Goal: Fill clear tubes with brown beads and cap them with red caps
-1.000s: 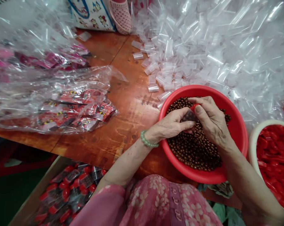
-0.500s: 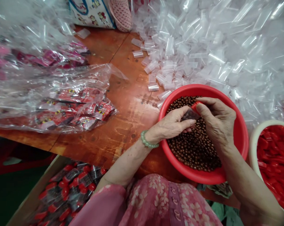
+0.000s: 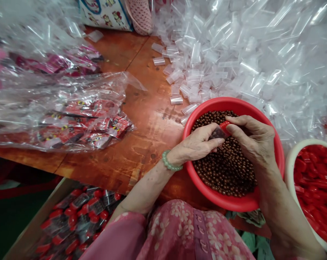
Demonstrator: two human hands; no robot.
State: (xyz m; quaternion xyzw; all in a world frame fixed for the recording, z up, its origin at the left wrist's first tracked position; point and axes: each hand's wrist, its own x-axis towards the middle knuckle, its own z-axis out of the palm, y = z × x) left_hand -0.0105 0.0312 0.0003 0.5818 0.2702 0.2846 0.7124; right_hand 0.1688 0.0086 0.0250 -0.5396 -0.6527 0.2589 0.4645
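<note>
Above a red basin [image 3: 279, 155] of small round brown balls [image 3: 223, 173], my left hand [image 3: 197, 142] grips a small clear plastic container [image 3: 216, 133] with dark contents. A red cap [image 3: 225, 126] sits at the container's upper right end. My right hand [image 3: 254, 139] has its thumb and fingers at that cap, pinching it. Part of the container is hidden behind my left fingers.
Clear plastic tubes [image 3: 196, 72] are heaped behind the basin. A white tub [image 3: 289, 173] of red caps [image 3: 315, 187] stands at right. Bagged red packets [image 3: 98, 122] lie on the table's left. Below, a box [image 3: 35, 224] holds filled, red-capped containers [image 3: 79, 209].
My right hand has shifted slightly right and down, its fingers drawn back a little, so more of the red cap shows. My left hand has stayed almost still with the container.
</note>
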